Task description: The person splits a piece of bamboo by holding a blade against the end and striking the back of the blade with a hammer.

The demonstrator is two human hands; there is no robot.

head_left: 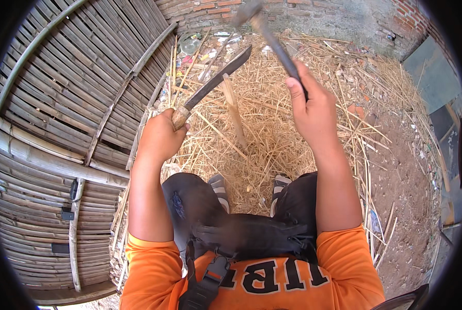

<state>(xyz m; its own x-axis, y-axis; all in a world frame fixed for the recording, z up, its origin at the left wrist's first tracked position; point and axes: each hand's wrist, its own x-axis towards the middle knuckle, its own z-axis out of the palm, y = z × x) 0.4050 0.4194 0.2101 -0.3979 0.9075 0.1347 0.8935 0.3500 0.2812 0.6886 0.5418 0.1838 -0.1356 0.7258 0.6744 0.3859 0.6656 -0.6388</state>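
My left hand (159, 135) is closed round the wooden handle of a machete (218, 80), whose dark blade slants up and to the right. The blade lies across the top end of an upright strip of wood or bamboo (233, 111); whether its edge has entered the strip cannot be made out. At the right, my right hand (313, 101) grips the dark handle of a hammer (280, 49). The hammer's head appears raised, above and beyond the blade's tip, and slightly blurred. The strip's foot meets the straw-covered ground in front of my feet.
Straw and split slivers (272, 121) cover the ground around my striped footwear (220, 191). A slatted bamboo wall (86, 67) runs along the left. Behind stands a brick wall (318, 23) with litter along its base. Bare earth (404, 170) and grey panels (435, 77) lie to the right.
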